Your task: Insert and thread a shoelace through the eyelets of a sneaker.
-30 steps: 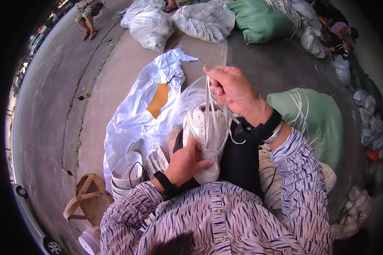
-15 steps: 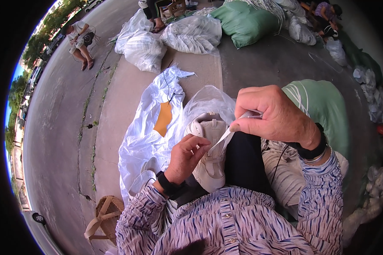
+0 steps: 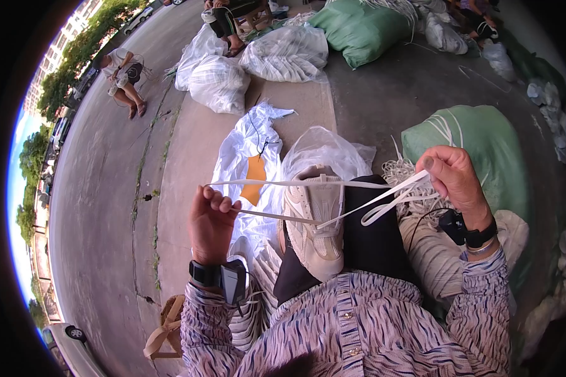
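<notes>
A cream-white sneaker [image 3: 316, 226] rests on my lap, toe pointing toward me. A flat white shoelace [image 3: 295, 184] runs through it and stretches taut to both sides. My left hand [image 3: 211, 224] is closed on the lace's left ends, out to the left of the shoe. My right hand [image 3: 454, 177] is raised to the right of the shoe and pinches the other end, with a loop of lace hanging below it.
A clear plastic bag [image 3: 321, 151] and a white sack [image 3: 248, 157] lie on the concrete ahead. A green sack [image 3: 478, 151] with a pile of laces sits at my right. More white shoes [image 3: 251, 301] lie by my left knee. People sit by filled bags [image 3: 220, 81] farther off.
Both hands have moved apart from the shoe, left hand going left and right hand going right, pulling the lace out taut across the sneaker.
</notes>
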`<state>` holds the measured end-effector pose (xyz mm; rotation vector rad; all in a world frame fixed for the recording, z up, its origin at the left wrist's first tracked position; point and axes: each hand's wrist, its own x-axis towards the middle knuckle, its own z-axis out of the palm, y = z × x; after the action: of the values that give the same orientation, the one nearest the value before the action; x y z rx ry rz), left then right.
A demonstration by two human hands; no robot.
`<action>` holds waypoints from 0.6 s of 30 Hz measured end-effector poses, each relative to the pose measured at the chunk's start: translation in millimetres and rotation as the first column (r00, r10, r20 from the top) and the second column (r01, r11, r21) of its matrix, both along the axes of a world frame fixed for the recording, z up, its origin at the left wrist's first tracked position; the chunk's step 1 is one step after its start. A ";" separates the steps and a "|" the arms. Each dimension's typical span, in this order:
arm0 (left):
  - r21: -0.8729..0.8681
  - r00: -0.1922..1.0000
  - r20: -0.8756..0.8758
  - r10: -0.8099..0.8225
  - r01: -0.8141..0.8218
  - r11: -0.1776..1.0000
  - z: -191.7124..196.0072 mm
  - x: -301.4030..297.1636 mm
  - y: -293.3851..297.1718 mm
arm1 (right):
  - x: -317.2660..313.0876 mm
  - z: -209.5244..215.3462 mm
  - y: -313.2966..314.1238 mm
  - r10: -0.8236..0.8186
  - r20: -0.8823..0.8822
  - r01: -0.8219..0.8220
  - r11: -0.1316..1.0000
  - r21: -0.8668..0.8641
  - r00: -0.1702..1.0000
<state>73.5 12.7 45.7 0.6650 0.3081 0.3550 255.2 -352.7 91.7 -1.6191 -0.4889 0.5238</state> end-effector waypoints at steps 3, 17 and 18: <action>-0.152 0.951 -0.153 0.269 -0.291 0.944 -14.5 -37.4 106.9 | 22.4 -50.9 -50.3 -0.192 -0.356 0.226 0.973 0.056 0.915; 0.945 0.228 -0.287 0.931 -0.092 0.314 -47.1 -345.1 324.8 | 50.1 -120.4 -249.4 -0.682 0.045 0.553 0.551 -0.625 0.730; 0.859 0.161 -0.354 0.921 -0.333 0.388 -56.6 -303.5 310.8 | 52.0 -120.3 -218.6 -0.565 -0.092 0.452 0.738 -0.501 0.820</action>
<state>-230.0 323.5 -10.9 1.3435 1.5808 1.1031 307.2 -571.4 -28.5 -2.0127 0.3056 0.4166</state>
